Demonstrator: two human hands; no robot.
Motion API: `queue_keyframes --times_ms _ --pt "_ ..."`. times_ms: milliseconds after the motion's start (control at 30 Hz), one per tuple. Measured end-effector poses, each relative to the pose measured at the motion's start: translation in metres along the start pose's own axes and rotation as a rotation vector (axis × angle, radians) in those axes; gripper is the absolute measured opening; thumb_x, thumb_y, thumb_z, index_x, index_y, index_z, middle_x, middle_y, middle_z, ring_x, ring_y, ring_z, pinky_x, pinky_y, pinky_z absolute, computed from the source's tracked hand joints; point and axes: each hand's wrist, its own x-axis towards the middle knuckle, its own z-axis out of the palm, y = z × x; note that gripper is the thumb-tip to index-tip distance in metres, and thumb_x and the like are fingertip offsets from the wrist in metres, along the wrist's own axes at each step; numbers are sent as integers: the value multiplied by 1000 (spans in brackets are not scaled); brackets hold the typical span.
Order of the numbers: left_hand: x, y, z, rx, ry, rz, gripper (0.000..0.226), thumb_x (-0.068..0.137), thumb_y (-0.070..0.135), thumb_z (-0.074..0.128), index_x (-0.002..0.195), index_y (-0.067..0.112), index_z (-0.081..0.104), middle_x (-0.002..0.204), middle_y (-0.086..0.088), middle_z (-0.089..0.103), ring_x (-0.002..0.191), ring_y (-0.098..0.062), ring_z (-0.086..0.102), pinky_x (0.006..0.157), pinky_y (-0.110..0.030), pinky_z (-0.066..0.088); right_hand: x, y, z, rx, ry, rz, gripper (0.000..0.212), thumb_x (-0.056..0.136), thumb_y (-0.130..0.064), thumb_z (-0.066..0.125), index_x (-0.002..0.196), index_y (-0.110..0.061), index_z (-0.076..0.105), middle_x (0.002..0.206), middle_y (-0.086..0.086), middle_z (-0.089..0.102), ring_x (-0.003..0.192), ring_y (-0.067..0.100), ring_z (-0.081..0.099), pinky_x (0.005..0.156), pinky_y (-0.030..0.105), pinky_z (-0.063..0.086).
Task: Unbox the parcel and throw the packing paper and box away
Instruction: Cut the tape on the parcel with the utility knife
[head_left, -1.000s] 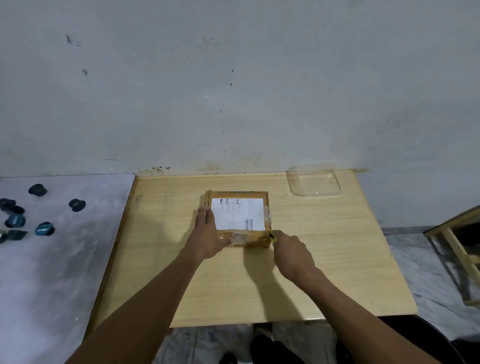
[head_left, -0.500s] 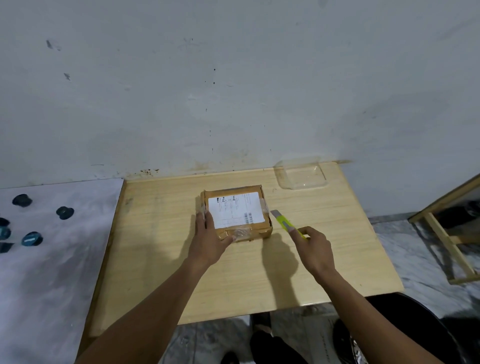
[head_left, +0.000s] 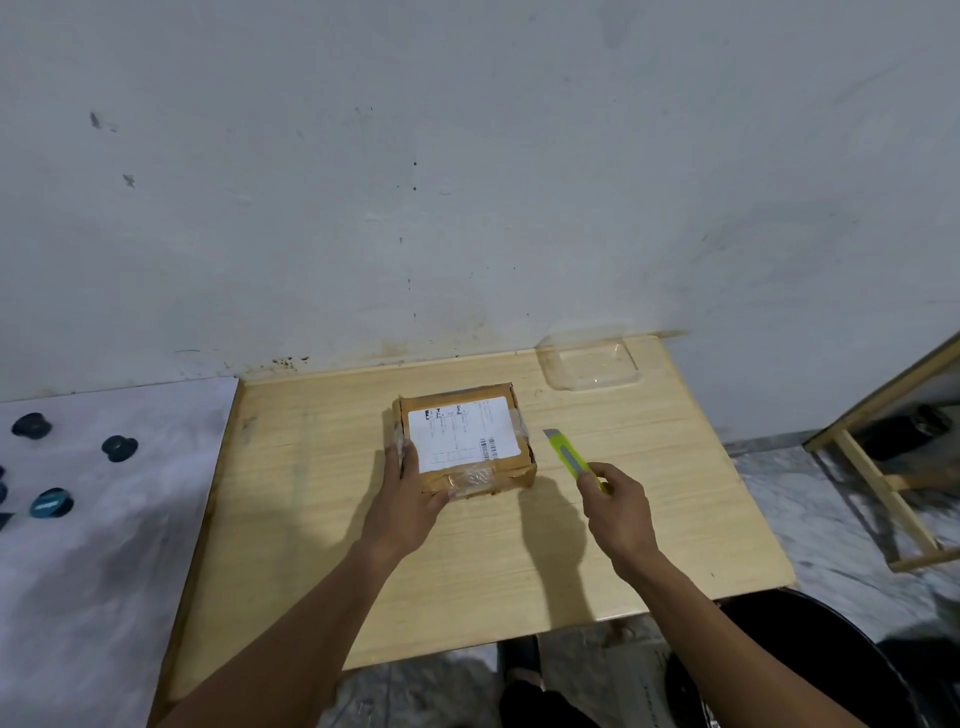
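A small brown cardboard parcel (head_left: 464, 475) with a white shipping label and clear tape lies flat on the light wooden table (head_left: 322, 545). My left hand (head_left: 408, 496) rests on the parcel's near left corner, thumb along the front edge, holding it. My right hand (head_left: 621, 512) is to the right of the parcel, closed around the rear end of a yellow-green utility knife (head_left: 567, 454). The knife's blade tip points away toward the wall and sits just right of the parcel, apart from it.
A clear plastic tray (head_left: 592, 364) sits at the table's far right corner by the wall. A black round bin (head_left: 810, 670) stands below the table's right front corner. A wooden frame (head_left: 883, 483) stands on the floor at right. Dark round caps (head_left: 119, 448) lie on the grey surface at left.
My right hand has pulled the knife away from the parcel's near right corner and out to the right, blade now visible. My left hand has stayed on the parcel.
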Motion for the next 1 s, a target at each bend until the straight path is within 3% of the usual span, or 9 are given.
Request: queue_keyframes --times_ms 233,367,467,567,667,733,867,1000 --pt "2 -2 2 -15 -14 -9 92 92 48 56 154 15 -2 163 -3 -15 151 -20 -4 110 -37 35 0 8 -3 99 -137 -29 24 98 -12 39 108 -18 60 65 4 48 54 16 41 48 30 38" --pt "4 -6 4 -25 -20 -10 93 91 49 57 154 15 -1 163 -1 -14 151 -22 6 108 -38 39 4 14 -3 66 -170 -30 21 103 -14 36 118 -16 51 75 6 53 61 17 49 56 28 44" --pt "6 -7 5 -41 -25 -27 92 90 50 58 154 17 1 163 -1 -12 147 -26 25 106 -38 43 17 24 0 34 -204 44 22 104 -13 34 123 -19 43 93 6 58 75 19 53 65 29 44" --pt "7 -10 8 -42 -12 -24 91 90 50 58 154 16 4 162 0 -8 142 -28 33 103 -39 46 40 33 10 -15 -171 109 20 101 -11 41 117 -10 53 100 7 64 79 21 56 71 35 46" --pt "9 -11 11 -13 27 -9 89 90 49 59 154 13 8 163 -2 -5 149 -23 18 103 -37 45 68 24 23 -37 -68 189 19 93 -19 59 107 -7 65 86 8 64 74 23 56 68 35 46" --pt "10 -10 11 18 40 -17 88 89 51 57 153 12 10 163 -3 -4 149 -21 17 100 -36 47 88 10 34 -61 -40 214 20 88 -21 67 101 -7 71 85 11 66 81 29 61 70 35 47" --pt "8 -6 8 27 15 -57 88 89 53 56 153 14 9 163 -3 -5 144 -21 32 91 -34 50 128 -19 56 -90 -20 236 24 88 -19 69 106 -3 72 105 20 71 103 36 63 87 38 52" --pt "6 2 5 -4 -9 -112 86 92 50 55 154 19 5 162 8 -16 125 -13 54 82 -28 48 160 -37 81 -133 -50 268 20 88 -13 64 103 -3 72 106 22 70 102 37 64 86 37 54"
